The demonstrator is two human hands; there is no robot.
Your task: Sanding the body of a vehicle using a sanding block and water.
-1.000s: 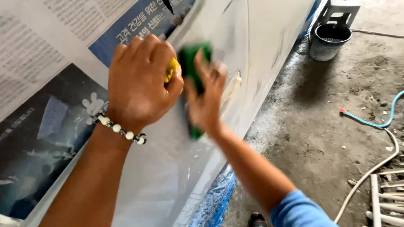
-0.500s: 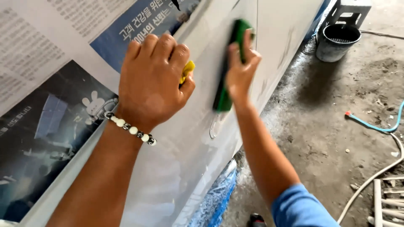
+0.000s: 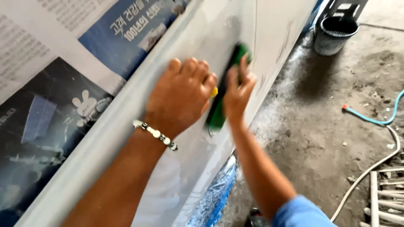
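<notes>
My right hand (image 3: 236, 91) presses a long green sanding block (image 3: 224, 98) flat against a pale grey car body panel (image 3: 185, 168). The block runs up and down the panel and shows above and below my fingers. My left hand (image 3: 180, 97), a bead bracelet on its wrist, rests fisted on the panel just left of the block. A small yellow thing (image 3: 214, 92) peeks out from under its fingers; what it is I cannot tell.
Newspaper (image 3: 54, 84) masks the window area at upper left. Blue plastic sheeting (image 3: 216, 193) hangs below the panel. On the dirty concrete floor stand a grey bucket (image 3: 334, 34) at upper right, a blue hose (image 3: 374, 120), a white hose (image 3: 370, 172) and white pipes (image 3: 385, 201).
My right hand with the green block slid up the panel, then back down toward my left hand. My left hand stayed in place on the panel.
</notes>
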